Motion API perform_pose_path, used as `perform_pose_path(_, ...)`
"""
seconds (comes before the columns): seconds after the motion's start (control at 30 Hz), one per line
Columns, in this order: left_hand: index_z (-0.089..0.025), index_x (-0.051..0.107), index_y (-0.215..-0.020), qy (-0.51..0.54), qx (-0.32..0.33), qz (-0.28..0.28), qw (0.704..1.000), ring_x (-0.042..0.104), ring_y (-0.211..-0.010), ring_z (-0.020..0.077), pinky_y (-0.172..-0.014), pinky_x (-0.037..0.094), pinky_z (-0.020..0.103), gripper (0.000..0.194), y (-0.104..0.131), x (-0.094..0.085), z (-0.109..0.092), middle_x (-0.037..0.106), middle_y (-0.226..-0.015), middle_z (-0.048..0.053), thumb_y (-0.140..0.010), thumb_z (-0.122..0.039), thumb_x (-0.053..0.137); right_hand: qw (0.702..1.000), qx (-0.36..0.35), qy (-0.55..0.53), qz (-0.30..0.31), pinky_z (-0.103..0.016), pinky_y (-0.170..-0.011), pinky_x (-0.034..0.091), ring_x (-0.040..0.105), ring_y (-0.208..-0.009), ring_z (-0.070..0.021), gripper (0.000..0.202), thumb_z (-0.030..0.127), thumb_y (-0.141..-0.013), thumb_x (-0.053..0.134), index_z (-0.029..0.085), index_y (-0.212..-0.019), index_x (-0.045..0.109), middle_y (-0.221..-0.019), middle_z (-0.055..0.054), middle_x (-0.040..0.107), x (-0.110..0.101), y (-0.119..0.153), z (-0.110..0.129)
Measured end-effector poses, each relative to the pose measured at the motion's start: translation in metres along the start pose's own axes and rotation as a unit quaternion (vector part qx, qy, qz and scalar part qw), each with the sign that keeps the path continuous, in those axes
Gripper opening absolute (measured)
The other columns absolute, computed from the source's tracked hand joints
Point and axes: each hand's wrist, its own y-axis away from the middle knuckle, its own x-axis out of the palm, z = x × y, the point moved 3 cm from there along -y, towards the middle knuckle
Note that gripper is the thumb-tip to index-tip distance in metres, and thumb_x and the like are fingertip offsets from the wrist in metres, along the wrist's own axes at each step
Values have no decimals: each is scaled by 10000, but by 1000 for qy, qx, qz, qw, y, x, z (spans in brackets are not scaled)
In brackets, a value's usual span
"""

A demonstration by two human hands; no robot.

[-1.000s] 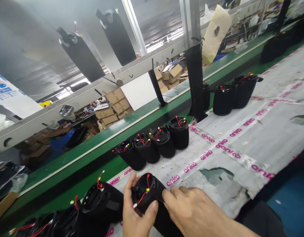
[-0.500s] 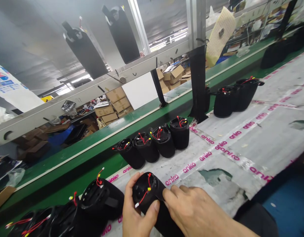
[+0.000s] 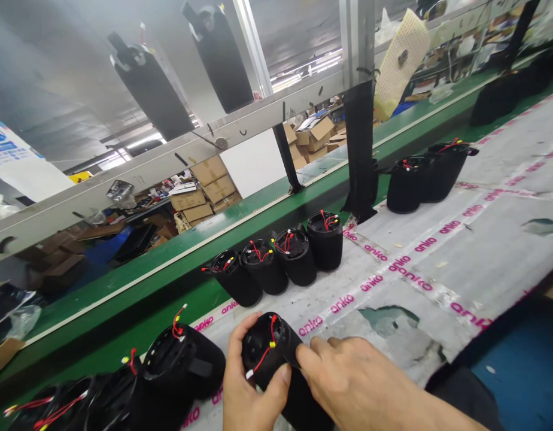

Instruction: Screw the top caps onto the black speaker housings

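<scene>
A black fabric-covered cylindrical speaker housing (image 3: 298,389) stands tilted in front of me, its open end facing up. Red wires with white and yellow connectors hang out over its rim. My left hand (image 3: 249,383) wraps around the left side, with the thumb across the front just below the rim. On the opposite side, the closed fingers of my right hand (image 3: 343,377) pinch at the upper wall near a dark strap or edge; the exact grip point is hidden. Close by on the left is another such housing (image 3: 187,365) with a short strap on its side.
Several more housings (image 3: 298,263) stand in a row behind my hands, and two (image 3: 406,185) farther right. Others crowd the lower left. Pink-lettered covering (image 3: 438,263), torn in places, lies over the work surface beside a green conveyor (image 3: 178,245). A black-wrapped post (image 3: 361,149) rises behind.
The camera view has shifted slightly, so the background sits a little farther left. Both hands keep the same hold on the speaker housing.
</scene>
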Motion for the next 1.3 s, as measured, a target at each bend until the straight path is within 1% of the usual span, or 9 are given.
perform_pose_path(0.13,-237,534,-1214,-26,25,-26,999,630,-1081,305,-989,478,452,664,0,3,8,631,-1222,88,-613,-427,740,998,23,13,-48,-377,-464,66,509,-490,-186,271,108,-678,551,232,-870,405,-692,11,564,-3,1,-1)
perform_pose_path(0.27,-242,586,-1131,-52,90,-51,993,595,-1135,308,-1074,407,481,539,-1,7,9,622,-1213,82,-625,-381,710,994,53,29,-95,-372,-465,49,463,-417,-173,237,136,-670,544,237,-837,410,-607,32,526,-7,2,-2)
perform_pose_path(0.6,-232,598,-1020,-67,137,-55,987,581,-1127,290,-1047,424,441,428,-3,8,1,603,-1207,78,-614,-320,700,996,42,44,-66,-380,-428,43,477,-451,-166,189,134,-662,592,218,-774,464,-643,13,524,-11,-1,1)
perform_pose_path(0.73,-232,574,-1082,-52,104,-43,992,565,-1162,293,-1066,390,445,478,-3,11,-4,606,-1218,74,-633,-347,691,995,22,48,-81,-378,-420,108,504,-522,-184,162,128,-687,593,215,-782,496,-711,2,540,-9,1,1)
perform_pose_path(0.83,-234,534,-1146,-24,67,-26,997,551,-1185,299,-1047,390,446,554,-4,11,-5,597,-1250,77,-634,-371,695,988,39,32,-145,-373,-409,203,515,-502,-194,145,96,-770,526,228,-818,490,-691,10,546,-10,9,3)
perform_pose_path(0.93,-233,527,-1144,-14,16,-31,999,594,-1101,287,-993,427,436,535,-9,4,-2,623,-1193,74,-671,-414,700,973,67,-55,-212,-335,-409,314,539,-462,-159,154,110,-904,410,238,-845,472,-629,42,530,-19,22,4)
perform_pose_path(1.03,-234,499,-1195,19,-20,0,1000,640,-968,262,-892,480,403,604,-14,-2,2,649,-1126,72,-692,-493,709,957,104,-130,-236,-287,-436,380,603,-498,-125,175,172,-986,337,232,-943,496,-653,59,580,-30,32,-1)
perform_pose_path(1.17,-241,477,-1245,52,-6,8,999,615,-1099,280,-958,459,383,703,-16,-4,5,602,-1266,88,-654,-498,757,950,147,-150,-233,-312,-541,467,676,-628,-177,273,261,-1027,266,188,-1108,516,-781,-4,678,-26,35,-12)
perform_pose_path(1.3,-261,415,-1320,74,-10,25,997,595,-1162,299,-1012,443,413,787,-16,-5,8,558,-1335,102,-659,-505,764,950,144,-233,-147,-335,-608,488,667,-722,-200,195,264,-1005,361,245,-1069,544,-863,6,660,-15,26,-19)
